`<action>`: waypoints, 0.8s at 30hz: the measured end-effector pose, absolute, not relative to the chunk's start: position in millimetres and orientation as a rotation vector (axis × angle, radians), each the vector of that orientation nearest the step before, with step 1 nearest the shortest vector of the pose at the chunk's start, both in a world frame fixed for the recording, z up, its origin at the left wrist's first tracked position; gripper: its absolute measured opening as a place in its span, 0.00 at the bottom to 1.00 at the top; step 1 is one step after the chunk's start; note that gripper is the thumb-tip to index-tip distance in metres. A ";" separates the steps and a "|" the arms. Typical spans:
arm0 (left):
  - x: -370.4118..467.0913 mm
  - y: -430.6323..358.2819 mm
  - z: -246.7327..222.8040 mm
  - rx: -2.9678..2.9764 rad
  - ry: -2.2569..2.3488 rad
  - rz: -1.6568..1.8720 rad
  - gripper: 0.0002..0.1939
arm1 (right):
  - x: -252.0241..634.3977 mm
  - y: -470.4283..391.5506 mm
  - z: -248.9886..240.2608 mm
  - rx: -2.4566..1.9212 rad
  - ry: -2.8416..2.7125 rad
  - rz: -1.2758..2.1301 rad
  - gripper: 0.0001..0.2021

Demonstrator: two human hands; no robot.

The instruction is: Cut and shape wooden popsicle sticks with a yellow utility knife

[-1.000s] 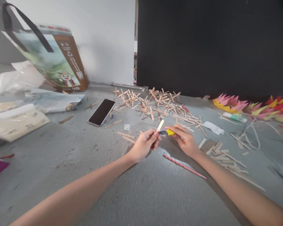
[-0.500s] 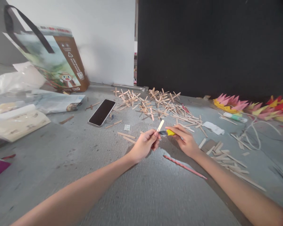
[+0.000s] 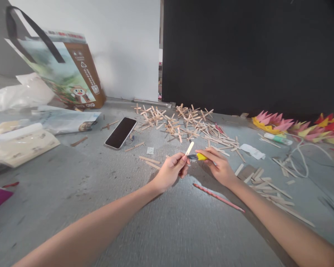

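Observation:
Between the thumb and fingers of my left hand is a pale wooden craft stick, its rounded end pointing up. My right hand grips a yellow utility knife. The knife's dark blade points left and meets the stick close to my left thumb; the exact contact is too small to make out. On the grey surface below my hands lies a red patterned pencil. Two loose craft sticks rest just left of my left hand.
A heap of crossed craft sticks spreads beyond my hands, and more sticks lie to the right. A phone and a paper bag stand left. Paper petal crowns, a glue tube and a white cable are right.

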State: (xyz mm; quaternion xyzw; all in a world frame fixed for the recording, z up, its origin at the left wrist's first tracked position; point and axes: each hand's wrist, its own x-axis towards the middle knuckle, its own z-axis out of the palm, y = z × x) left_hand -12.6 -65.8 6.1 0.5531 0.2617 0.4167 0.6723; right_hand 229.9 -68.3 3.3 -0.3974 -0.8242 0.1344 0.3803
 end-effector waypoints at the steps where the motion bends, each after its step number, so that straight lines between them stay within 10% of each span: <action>1: -12.7 -65.9 6.2 1.247 0.591 0.942 0.20 | 230.0 -68.4 3.5 -1.014 -2.103 0.344 0.20; 24: -13.3 -66.2 6.1 1.276 0.586 0.939 0.20 | 230.5 -69.3 3.8 -1.013 -2.099 0.339 0.20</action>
